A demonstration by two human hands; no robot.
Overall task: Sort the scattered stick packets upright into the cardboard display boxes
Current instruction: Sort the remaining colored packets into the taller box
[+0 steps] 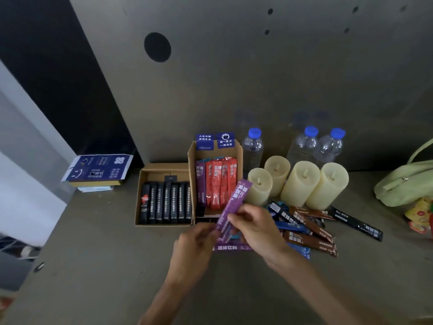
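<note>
Right hand (255,227) pinches the lower part of a purple foil stick packet (234,202) between thumb and fingers. The packet is held off the grey table (117,266), tilted with its top leaning right, just in front of the tall cardboard box (191,165). Left hand (196,242) has its fingers curled at the packet's bottom end, too blurred to tell whether it grips. Far right lies a pale green bag (407,181). The low cardboard box (164,167), touching the tall one's left wall, holds a row of black stick packets (166,202). The tall one holds red stick packets (216,184) upright beside one purple packet (200,181). Four cream pillar candles (300,186) stand right of the boxes, with three clear blue-capped bottles (251,148) behind them. Loose blue, brown and black packets (309,228) lie heaped in front of the candles, and another purple packet (230,247) lies flat under the hands.
</note>
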